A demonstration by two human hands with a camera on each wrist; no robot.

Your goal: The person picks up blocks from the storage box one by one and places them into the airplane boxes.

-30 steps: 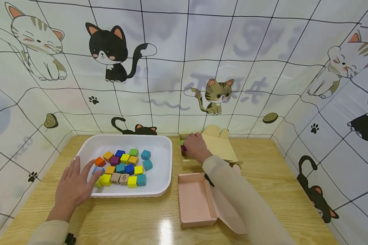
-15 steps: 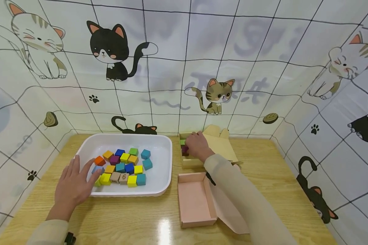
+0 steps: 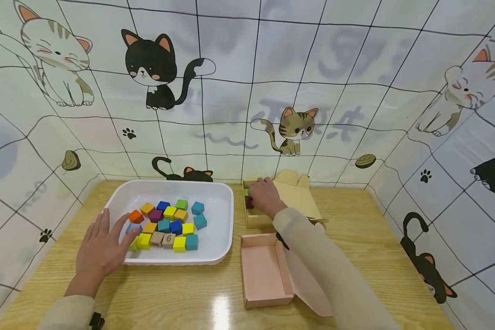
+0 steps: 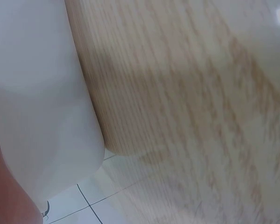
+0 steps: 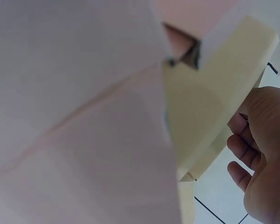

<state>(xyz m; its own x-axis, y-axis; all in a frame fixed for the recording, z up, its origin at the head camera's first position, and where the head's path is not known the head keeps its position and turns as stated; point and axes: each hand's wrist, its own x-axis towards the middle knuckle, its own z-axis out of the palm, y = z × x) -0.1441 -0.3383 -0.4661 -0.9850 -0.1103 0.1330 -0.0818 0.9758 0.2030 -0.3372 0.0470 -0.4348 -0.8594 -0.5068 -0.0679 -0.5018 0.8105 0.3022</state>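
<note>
My left hand [image 3: 101, 250] lies with spread fingers over the left rim of a white plastic tray [image 3: 216, 233]. Inside that tray sit several coloured cubes [image 3: 170, 212], among them a wooden one marked 6 [image 3: 168, 240]. At the back, my right hand [image 3: 266, 198] reaches down into a pale yellow cardboard box [image 3: 259, 222]. Its fingertips are at a dark purple cube [image 3: 249, 202] and appear to pinch it, though the hand partly hides the contact. A green cube [image 3: 246, 192] lies behind it in the box. In the right wrist view the fingers [image 5: 242, 150] are curled.
An opened pink cardboard box [image 3: 266, 275] stands in front of the yellow one, its lid [image 3: 309, 284] folded out rightward beneath my right forearm. The yellow lid [image 3: 294, 199] lies open to the right. A cat-patterned sheet [image 3: 231, 101] encloses the wooden table [image 3: 181, 293].
My right hand has shifted very slightly, and the purple cube beside its fingertips sits a little lower in the yellow box. My left hand stays on the tray.
</note>
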